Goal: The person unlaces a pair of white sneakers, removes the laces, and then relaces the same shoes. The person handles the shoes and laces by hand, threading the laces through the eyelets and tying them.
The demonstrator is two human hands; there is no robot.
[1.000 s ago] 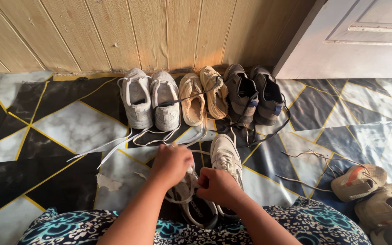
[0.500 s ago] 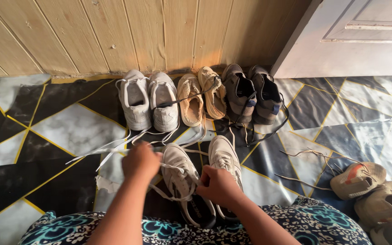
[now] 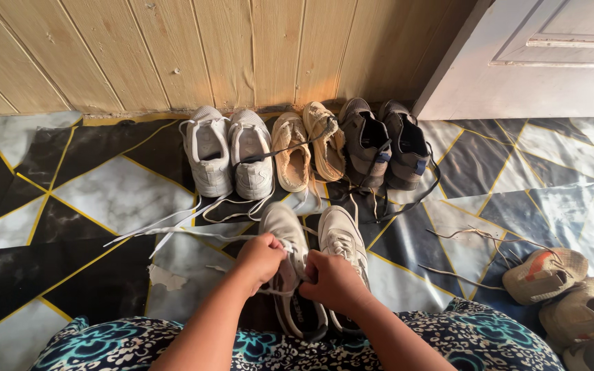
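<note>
Gripping the lace of the near white sneaker (image 3: 284,237), your left hand (image 3: 261,259) is curled shut over the shoe's lacing, knuckles up. Your right hand (image 3: 331,279) is also closed tight, pinching lace at the shoe's tongue, the two hands almost touching over it. That sneaker sits on the floor (image 3: 104,199) just ahead of your lap, toe pointing to the wall, with its mate (image 3: 343,237) just beside it on the right.

Beyond them a row of three pairs stands with heels toward the wooden wall (image 3: 173,48): white sneakers (image 3: 228,154), tan shoes (image 3: 307,148), then dark grey shoes (image 3: 385,141). Loose white laces (image 3: 166,230) trail from the white pair across the floor to the left of your hand.

Bare patterned floor lies open on your left, out to the frame's edge. On the right, a strip of floor with a stray lace separates you from a heap of beige shoes (image 3: 565,292) near the frame's corner. A white door (image 3: 537,62) stands at the upper right.
</note>
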